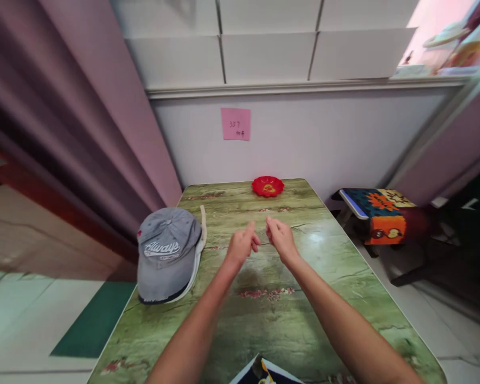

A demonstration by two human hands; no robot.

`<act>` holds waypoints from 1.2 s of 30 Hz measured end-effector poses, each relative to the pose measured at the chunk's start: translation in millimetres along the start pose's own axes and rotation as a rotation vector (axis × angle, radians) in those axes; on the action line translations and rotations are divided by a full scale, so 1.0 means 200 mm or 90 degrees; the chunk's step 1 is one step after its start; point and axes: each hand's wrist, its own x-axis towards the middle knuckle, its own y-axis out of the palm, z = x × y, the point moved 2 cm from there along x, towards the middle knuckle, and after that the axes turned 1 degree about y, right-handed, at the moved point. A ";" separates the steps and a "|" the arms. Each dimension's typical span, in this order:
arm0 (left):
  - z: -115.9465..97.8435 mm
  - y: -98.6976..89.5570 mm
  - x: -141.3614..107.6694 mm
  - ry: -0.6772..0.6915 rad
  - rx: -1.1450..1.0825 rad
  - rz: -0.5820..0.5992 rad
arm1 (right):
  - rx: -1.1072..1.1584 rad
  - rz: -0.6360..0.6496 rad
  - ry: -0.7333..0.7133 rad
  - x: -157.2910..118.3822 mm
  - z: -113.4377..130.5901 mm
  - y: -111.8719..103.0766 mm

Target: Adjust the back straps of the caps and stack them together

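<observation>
Both of my hands are held over the middle of the green wood-patterned table [272, 320], a short gap between them. My left hand [242, 246] has its index finger stretched forward and slightly blurred, its other fingers loosely bent and apart, with nothing seen in it. Curled and pressed together are the fingers of my right hand [280, 241]; whether anything small is inside is hidden. To the left of my left hand rests a grey cap [170, 253] with "Always" on its front and a pale strap beside it. Beyond the hands lies a red scalloped plate [268, 186] with a yellow design.
A dark item with white edges and a yellow part [266, 373] shows at the near edge. Behind the table is a white wall bearing a pink note [236, 124]. Purple curtains [116, 106] hang at the left. A stool with a colourful cover [384, 210] stands right.
</observation>
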 end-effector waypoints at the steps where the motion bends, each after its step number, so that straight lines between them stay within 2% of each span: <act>1: 0.05 0.00 -0.06 0.013 0.031 0.012 | 0.009 0.015 0.025 -0.07 -0.06 0.01; 3: 0.13 -0.05 -0.16 0.054 0.109 -0.028 | 0.010 0.045 0.060 -0.20 -0.21 0.02; 5: 0.16 -0.17 -0.23 0.100 0.176 -0.120 | -0.022 0.050 0.079 -0.31 -0.34 0.02; 8: 0.09 -0.47 -0.24 0.207 0.297 -0.333 | -0.060 0.045 0.069 -0.42 -0.45 0.02; 10: 0.03 -0.72 -0.20 0.230 0.398 -0.467 | -0.090 0.051 0.027 -0.45 -0.47 0.01; 11: 0.01 -0.84 -0.17 0.209 0.450 -0.529 | -0.106 0.057 0.005 -0.46 -0.46 0.01; 13: 0.03 -1.04 -0.12 0.099 0.533 -0.606 | -0.130 0.064 -0.022 -0.47 -0.44 0.01; 15: 0.10 -1.19 -0.10 -0.052 0.562 -0.600 | -0.135 0.063 -0.030 -0.47 -0.43 0.00; 17: 0.18 -1.27 -0.10 -0.149 0.549 -0.555 | -0.129 0.060 -0.031 -0.47 -0.43 0.00; 19: 0.24 -1.30 -0.12 -0.169 0.527 -0.543 | -0.126 0.061 -0.035 -0.47 -0.43 0.00; 22: 0.25 -1.30 -0.15 -0.111 0.508 -0.579 | -0.127 0.059 -0.047 -0.47 -0.43 0.00; 24: 0.20 -1.29 -0.16 -0.043 0.500 -0.595 | -0.123 0.055 -0.048 -0.48 -0.43 -0.01; 26: 0.09 -1.25 -0.19 0.051 0.485 -0.601 | -0.114 0.056 -0.044 -0.48 -0.43 -0.01; 28: -0.06 -1.19 -0.23 0.168 0.456 -0.582 | -0.101 0.058 -0.043 -0.48 -0.43 -0.01; 31: -0.32 -1.03 -0.31 0.329 0.412 -0.520 | -0.040 0.056 -0.037 -0.48 -0.43 -0.01; 34: -0.49 -0.84 -0.36 0.375 0.355 -0.497 | 0.111 0.101 0.023 -0.49 -0.42 -0.01; 36: -0.50 -0.72 -0.33 0.366 0.294 -0.459 | 0.228 0.200 0.091 -0.51 -0.40 -0.02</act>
